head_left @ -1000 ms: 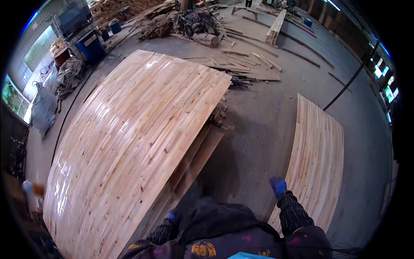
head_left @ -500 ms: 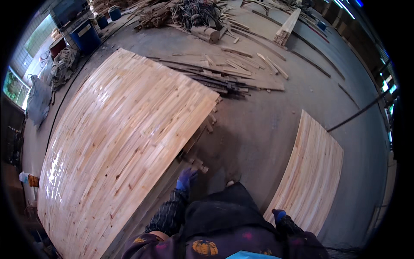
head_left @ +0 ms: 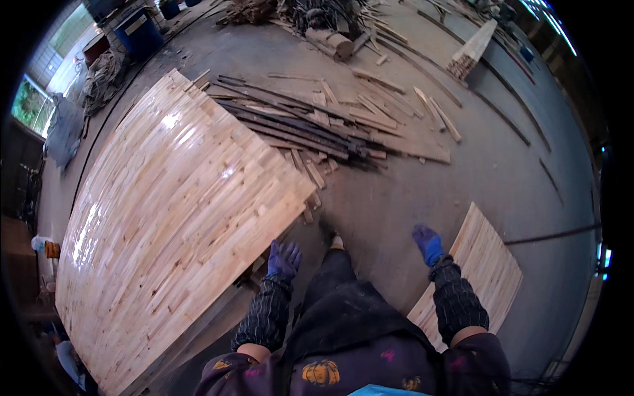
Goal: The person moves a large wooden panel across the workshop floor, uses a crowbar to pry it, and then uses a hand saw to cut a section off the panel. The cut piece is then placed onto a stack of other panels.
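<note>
A large pale wooden panel [head_left: 165, 218], made of many glued strips, fills the left side and appears raised above the floor. My left hand [head_left: 284, 259], in a blue-purple glove, is beside its right edge with fingers apart. It holds nothing, and I cannot tell whether it touches the edge. Out to the right, my gloved right hand [head_left: 428, 243] is raised with fingers stretched out and nothing in it. Beyond that forearm, a smaller wooden panel [head_left: 485, 264] is partly covered by my sleeve.
Dark and pale wood strips [head_left: 330, 125] lie scattered beyond the large panel. Farther off are a log [head_left: 333, 45], a bundle of pale strips [head_left: 472, 54] and a blue drum [head_left: 139, 33]. A dark bar [head_left: 551, 234] reaches the smaller panel from the right.
My right hand has risen forward from beside the smaller panel, its fingers now extended. My left hand has moved slightly forward. The view has shifted, and more strips show past the large panel's corner.
</note>
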Motion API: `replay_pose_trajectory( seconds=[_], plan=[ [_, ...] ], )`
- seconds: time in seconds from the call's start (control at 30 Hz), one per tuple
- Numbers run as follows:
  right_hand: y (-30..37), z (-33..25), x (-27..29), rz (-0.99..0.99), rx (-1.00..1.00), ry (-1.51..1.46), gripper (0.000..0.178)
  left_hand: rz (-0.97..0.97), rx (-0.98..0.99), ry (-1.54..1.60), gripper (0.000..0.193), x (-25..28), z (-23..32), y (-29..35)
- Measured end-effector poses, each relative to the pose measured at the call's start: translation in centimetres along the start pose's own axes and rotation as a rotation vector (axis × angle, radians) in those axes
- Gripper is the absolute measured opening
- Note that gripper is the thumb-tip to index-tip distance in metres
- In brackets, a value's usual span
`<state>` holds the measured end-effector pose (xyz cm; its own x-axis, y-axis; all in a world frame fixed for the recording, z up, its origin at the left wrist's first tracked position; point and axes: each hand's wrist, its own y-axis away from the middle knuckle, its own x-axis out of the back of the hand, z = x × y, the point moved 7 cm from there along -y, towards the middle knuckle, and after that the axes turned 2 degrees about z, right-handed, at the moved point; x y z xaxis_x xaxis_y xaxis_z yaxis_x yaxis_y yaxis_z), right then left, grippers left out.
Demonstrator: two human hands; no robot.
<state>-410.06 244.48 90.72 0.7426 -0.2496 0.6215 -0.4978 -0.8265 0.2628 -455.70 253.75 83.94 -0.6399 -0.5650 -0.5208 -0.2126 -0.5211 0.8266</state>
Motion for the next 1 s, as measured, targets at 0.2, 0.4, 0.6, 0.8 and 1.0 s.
replay_pose_trajectory(
  seconds=[0.2, 0.4, 0.6, 0.8, 1.0],
  plan=[
    [-11.0, -3.4, -4.0, -0.336, 0.143, 0.402, 0.034, 0.208, 0.022, 0.313, 0.062, -5.9, 1.2, -7.4],
    [-20.2, 2.7, -2.7, -0.373, -0.07, 0.117, 0.025, 0.297, -0.007, 0.5, 0.05, -5.2, 0.3, -12.2],
    [-27.8, 1.1, -4.0, -0.53, -0.091, 0.123, 0.025, 0.392, -0.168, 0.582, 0.046, -6.1, 0.5, -13.6],
    [-37.6, -6.2, -7.8, -0.72, 0.458, 0.44, 0.024, 0.521, -0.271, 0.606, 0.041, -6.6, 0.2, -13.6],
    [-44.4, -15.5, -10.0, -0.711, 1.064, 0.638, 0.027, 0.557, -0.225, 0.623, 0.033, -9.0, -2.7, -14.5]
  ],
)
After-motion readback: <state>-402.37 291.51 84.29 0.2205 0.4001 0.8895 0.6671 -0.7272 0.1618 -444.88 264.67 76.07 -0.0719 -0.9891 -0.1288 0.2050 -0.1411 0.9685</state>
